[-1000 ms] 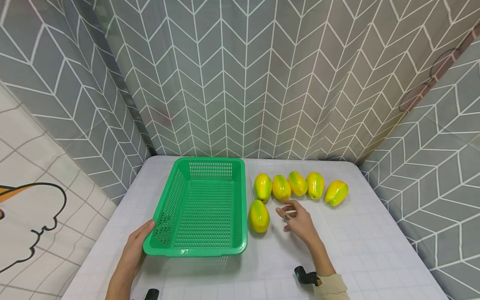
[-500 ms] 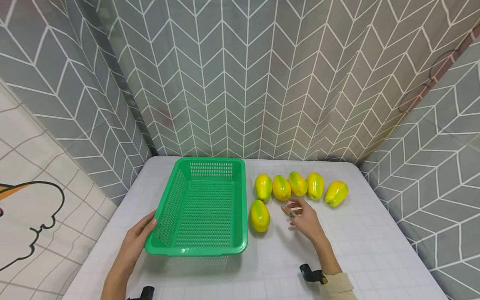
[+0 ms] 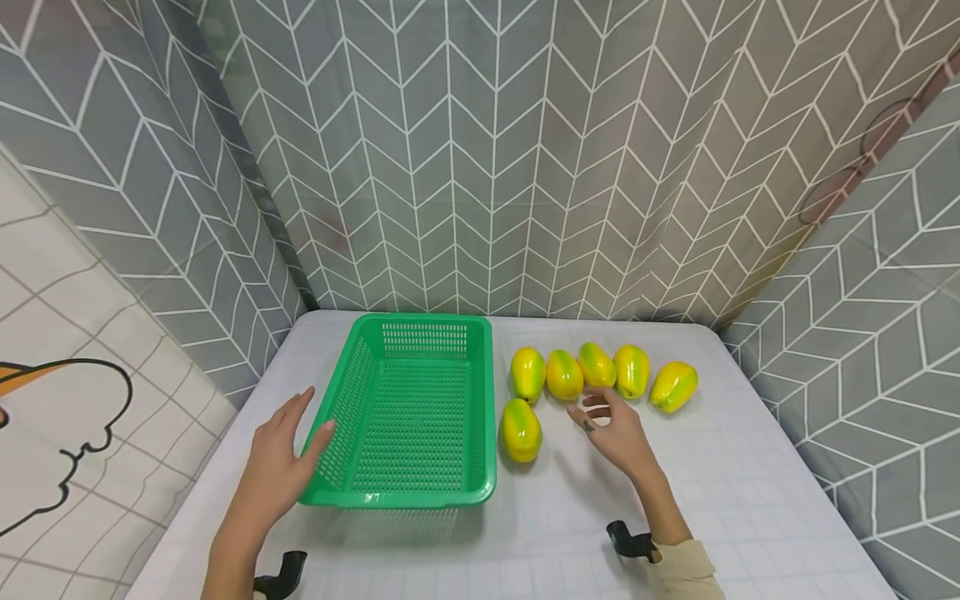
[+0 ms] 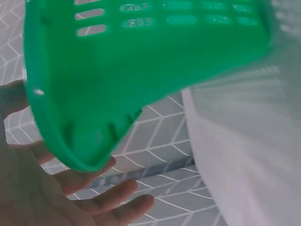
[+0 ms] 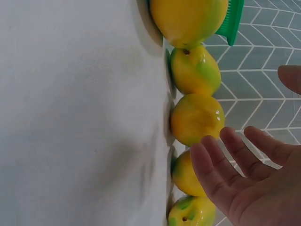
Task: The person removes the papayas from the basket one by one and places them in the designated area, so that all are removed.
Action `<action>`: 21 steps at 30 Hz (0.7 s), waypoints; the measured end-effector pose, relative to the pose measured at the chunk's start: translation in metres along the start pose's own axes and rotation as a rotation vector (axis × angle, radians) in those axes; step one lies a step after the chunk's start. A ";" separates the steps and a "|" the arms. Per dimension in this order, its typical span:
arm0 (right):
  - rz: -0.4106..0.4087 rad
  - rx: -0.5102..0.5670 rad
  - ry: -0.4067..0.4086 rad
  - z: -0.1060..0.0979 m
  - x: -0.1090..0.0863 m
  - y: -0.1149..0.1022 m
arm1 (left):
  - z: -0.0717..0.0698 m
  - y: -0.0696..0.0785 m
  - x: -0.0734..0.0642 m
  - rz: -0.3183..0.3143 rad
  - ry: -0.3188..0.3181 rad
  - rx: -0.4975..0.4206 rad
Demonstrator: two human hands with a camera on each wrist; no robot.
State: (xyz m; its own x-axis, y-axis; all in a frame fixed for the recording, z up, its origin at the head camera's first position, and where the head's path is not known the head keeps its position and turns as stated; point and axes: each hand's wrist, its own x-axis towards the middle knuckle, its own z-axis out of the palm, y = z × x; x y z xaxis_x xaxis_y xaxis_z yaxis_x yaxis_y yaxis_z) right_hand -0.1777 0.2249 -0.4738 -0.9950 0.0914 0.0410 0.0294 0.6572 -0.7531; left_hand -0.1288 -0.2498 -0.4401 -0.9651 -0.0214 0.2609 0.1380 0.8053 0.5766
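Observation:
A green plastic basket with slotted walls sits on the left half of the table, with nothing in it. Beside its left rim my left hand has its fingers spread and its thumb apart; in the left wrist view the fingers pass beyond the basket's corner without curling round it. My right hand hovers with loosely bent fingers just in front of a row of glossy yellow fruits with green streaks. It holds nothing. A similar single fruit lies nearer, beside the basket's right wall.
The white table carries the basket and fruits. The rightmost fruit lies slightly apart from the row. Grey patterned curtains hang behind and at both sides. A black wrist mount sits on the right wrist.
My left hand has let go of the basket's left rim and spread its fingers, moving slightly forward. The right hand has drifted a little right and forward, toward the row of fruits.

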 end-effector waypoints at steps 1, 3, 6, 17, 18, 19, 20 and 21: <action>-0.007 -0.002 0.002 0.000 0.001 -0.001 | -0.001 0.002 0.001 0.009 0.006 0.018; -0.025 -0.014 0.003 -0.001 0.001 -0.003 | -0.004 0.008 0.001 0.016 0.004 0.041; -0.072 -0.039 0.003 -0.003 0.005 -0.006 | -0.009 0.016 0.003 0.031 0.004 0.054; -0.223 -0.203 -0.017 -0.019 0.017 -0.030 | -0.016 0.054 0.031 0.202 -0.025 0.111; -0.234 -0.223 -0.024 -0.020 0.017 -0.033 | -0.016 0.058 0.034 0.224 -0.025 0.114; -0.245 -0.242 -0.032 -0.021 0.018 -0.035 | -0.015 0.063 0.038 0.247 -0.025 0.118; -0.257 -0.259 -0.039 -0.021 0.019 -0.037 | -0.014 0.067 0.041 0.269 -0.028 0.122; -0.270 -0.273 -0.045 -0.022 0.019 -0.039 | -0.012 0.072 0.045 0.292 -0.029 0.127</action>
